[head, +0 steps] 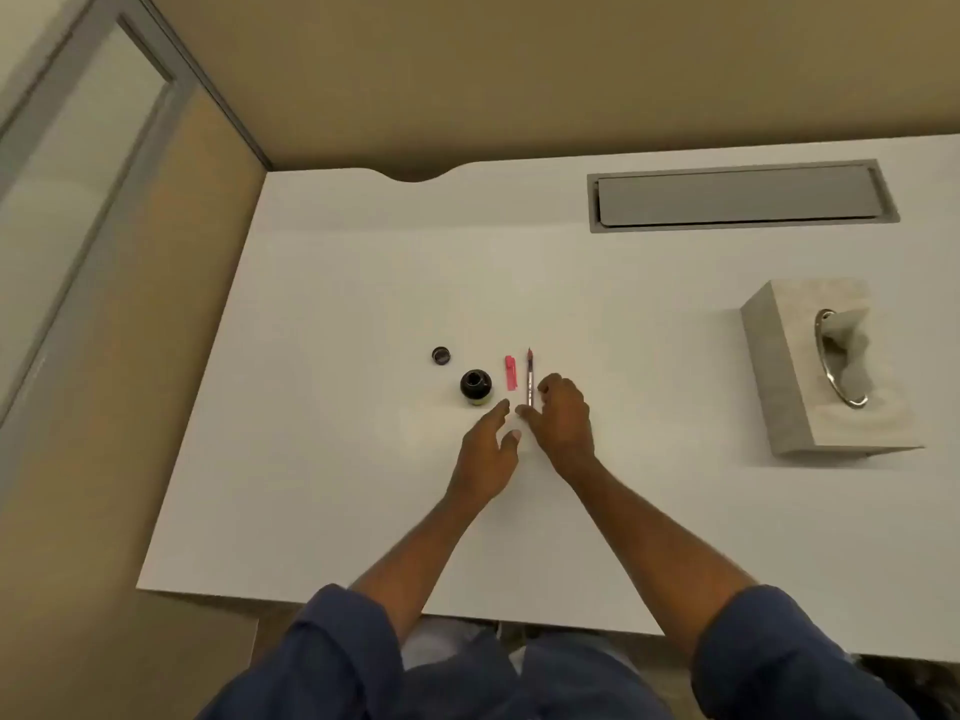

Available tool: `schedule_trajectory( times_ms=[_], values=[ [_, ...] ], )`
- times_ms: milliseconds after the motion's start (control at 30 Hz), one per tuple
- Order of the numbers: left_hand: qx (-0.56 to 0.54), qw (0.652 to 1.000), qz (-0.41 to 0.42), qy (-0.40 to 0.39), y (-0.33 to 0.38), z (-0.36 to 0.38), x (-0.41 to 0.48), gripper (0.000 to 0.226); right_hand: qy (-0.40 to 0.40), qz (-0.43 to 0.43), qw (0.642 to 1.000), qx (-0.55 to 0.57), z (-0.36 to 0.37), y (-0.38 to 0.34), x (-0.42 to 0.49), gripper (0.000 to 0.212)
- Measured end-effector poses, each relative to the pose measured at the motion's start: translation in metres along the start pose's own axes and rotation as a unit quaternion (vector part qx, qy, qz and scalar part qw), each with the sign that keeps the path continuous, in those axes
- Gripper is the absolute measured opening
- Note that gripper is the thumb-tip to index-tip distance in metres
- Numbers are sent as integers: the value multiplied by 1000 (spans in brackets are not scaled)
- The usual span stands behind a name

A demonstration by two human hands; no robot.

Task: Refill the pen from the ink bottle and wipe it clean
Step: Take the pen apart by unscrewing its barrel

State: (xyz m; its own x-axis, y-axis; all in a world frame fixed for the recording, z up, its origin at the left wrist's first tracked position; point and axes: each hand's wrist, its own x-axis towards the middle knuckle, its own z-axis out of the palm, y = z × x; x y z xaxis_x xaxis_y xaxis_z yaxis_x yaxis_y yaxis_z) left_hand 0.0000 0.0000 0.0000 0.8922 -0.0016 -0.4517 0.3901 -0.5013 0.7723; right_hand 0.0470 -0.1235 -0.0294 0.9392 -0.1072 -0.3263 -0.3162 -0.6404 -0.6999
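A thin pen (530,376) lies on the white table (332,459), its tip pointing away from me. Its pink cap (511,372) lies just left of it. The dark ink bottle (476,387) stands uncapped left of the cap, and its small round lid (440,355) rests farther back left. My right hand (563,418) hovers at the near end of the pen, fingers curled around it; whether they touch it I cannot tell. My left hand (488,449) is open beside it, fingers apart, just near of the bottle.
A beige tissue box (789,387) with a tissue sticking out stands at the right. A grey cable hatch (743,195) is set into the table's back right. A tan wall runs along the left and far edges.
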Motion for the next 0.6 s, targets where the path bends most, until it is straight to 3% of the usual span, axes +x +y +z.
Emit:
schedule_trajectory(
  times_ms=[100,200,300,400,600],
  values=[
    [-27,999,-39,16,5,-1,5,46,3,-3,999,-33,-3,-1,6,18],
    [-77,994,-72,8,12,3,9,46,-1,29,1000,-12,-16,0,7,25],
    [-167,979,-114,4,21,5,18,39,19,78,992,94,-41,2,-2,25],
    [-314,940,-135,-4,35,5,25,15,-10,97,971,220,-67,6,-18,18],
    [-412,901,-97,-90,54,4,30,34,-113,116,903,399,-108,19,-51,17]
  ],
)
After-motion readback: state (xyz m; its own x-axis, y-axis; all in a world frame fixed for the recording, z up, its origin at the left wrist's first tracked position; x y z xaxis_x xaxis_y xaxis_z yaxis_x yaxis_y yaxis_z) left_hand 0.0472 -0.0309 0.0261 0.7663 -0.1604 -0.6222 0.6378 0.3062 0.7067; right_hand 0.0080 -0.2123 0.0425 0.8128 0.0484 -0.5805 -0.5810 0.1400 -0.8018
